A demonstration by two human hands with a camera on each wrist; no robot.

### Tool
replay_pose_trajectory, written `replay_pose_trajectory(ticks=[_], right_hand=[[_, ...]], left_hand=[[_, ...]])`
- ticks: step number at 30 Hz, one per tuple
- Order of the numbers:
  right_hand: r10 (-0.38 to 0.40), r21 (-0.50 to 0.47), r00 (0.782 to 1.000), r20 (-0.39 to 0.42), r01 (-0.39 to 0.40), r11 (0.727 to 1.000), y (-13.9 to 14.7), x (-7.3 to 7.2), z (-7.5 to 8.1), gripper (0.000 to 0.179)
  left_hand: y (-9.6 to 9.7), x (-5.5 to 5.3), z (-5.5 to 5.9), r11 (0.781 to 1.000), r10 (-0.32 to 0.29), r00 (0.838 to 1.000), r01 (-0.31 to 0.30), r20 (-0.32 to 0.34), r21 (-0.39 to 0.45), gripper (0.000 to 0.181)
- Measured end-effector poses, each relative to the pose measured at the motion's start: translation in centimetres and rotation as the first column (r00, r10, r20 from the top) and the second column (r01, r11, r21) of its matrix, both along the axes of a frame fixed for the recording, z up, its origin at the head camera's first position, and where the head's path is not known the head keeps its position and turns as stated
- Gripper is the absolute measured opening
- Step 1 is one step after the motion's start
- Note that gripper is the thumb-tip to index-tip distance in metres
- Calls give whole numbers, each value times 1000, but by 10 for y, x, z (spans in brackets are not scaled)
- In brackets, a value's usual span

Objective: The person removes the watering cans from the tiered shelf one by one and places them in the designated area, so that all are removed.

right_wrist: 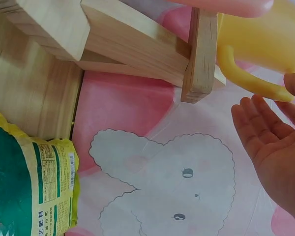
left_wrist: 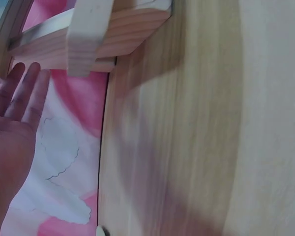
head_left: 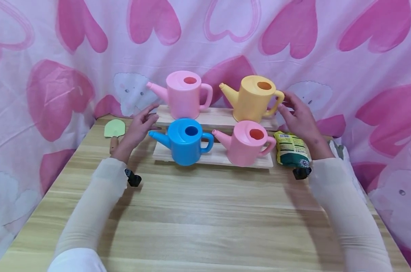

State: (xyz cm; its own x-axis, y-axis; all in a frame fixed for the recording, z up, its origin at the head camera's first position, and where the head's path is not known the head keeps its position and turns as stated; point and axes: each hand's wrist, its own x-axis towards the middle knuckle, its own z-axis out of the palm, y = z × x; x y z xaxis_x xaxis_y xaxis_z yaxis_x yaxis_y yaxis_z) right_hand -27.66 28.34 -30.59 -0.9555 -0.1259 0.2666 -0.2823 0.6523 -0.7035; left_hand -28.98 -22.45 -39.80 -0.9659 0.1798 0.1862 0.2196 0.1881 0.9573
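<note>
At the left end of the wooden two-tier stand's upper shelf point(head_left: 217, 118) is my left hand point(head_left: 138, 126), fingers extended and holding nothing. The left wrist view shows its fingertips right at the wood. My right hand point(head_left: 298, 115) is at the yellow watering can point(head_left: 251, 100), thumb and index finger beside its handle point(right_wrist: 255, 88), other fingers loosely extended. To that can's left stands a light pink watering can point(head_left: 183, 98). On the lower shelf point(head_left: 216, 153) are a blue watering can point(head_left: 185, 145) and a darker pink one point(head_left: 244, 145). All spouts point left.
A green and yellow printed bag point(head_left: 291, 149) lies right of the stand, below my right forearm. A small green trowel point(head_left: 114, 128) with a wooden handle lies at the left. Behind the table point(head_left: 205, 215) hangs a pink heart-patterned curtain point(head_left: 205, 41).
</note>
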Motion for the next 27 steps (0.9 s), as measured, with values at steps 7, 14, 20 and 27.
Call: replay_pose_trajectory(ticks=[7, 14, 20, 27], right_hand=[[-19, -40, 1000, -1, 19, 999, -1, -3, 2, 48], [0, -48, 999, -37, -2, 999, 1, -6, 4, 44], [12, -59, 999, -44, -14, 998, 1, -8, 5, 42], [2, -48, 999, -33, -3, 999, 1, -9, 6, 43]], left_hand=[[6, 3, -5, 994, 20, 998, -26, 57, 106, 59], [7, 2, -6, 992, 39, 998, -45, 50, 116, 58], [7, 2, -6, 990, 34, 998, -41, 54, 136, 57], [7, 2, -7, 989, 38, 998, -45, 58, 143, 57]])
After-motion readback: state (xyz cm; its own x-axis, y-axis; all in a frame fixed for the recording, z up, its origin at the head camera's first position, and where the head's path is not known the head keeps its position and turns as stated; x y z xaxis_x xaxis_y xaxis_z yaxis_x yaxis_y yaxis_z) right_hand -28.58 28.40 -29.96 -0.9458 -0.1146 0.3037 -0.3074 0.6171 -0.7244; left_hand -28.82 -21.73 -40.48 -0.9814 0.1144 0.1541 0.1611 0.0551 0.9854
